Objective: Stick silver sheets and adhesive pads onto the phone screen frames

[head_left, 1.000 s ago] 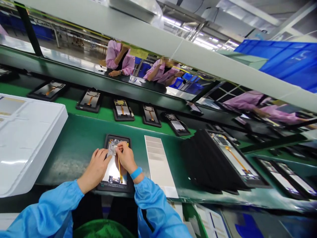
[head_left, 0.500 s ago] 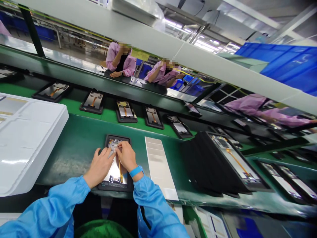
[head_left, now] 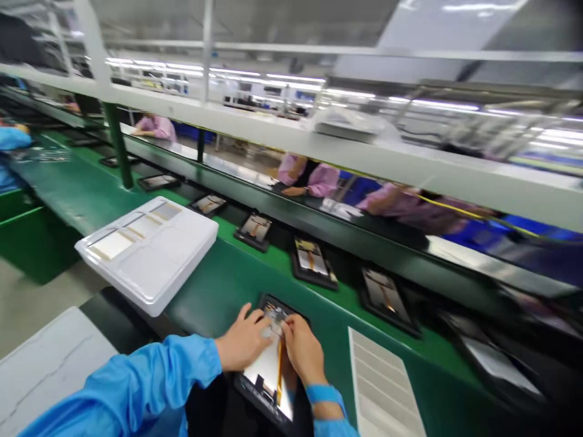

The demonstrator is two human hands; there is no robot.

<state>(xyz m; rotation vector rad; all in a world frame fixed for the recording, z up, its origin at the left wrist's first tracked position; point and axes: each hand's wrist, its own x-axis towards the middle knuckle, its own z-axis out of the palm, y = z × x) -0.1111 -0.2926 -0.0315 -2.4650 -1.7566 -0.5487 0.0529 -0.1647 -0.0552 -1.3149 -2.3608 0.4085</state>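
Pinching a circuit board (head_left: 276,318) on a tablet panel (head_left: 266,373), the right hand (head_left: 303,351) meets the left hand (head_left: 243,340), apparently seating it; a firm press seems next.

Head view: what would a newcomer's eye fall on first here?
The left hand and right hand meet over a black-framed tablet at bottom centre, on a green conveyor. Left of them sits a white tray, and further tablets line up beyond. Co-workers in pink show across the line.
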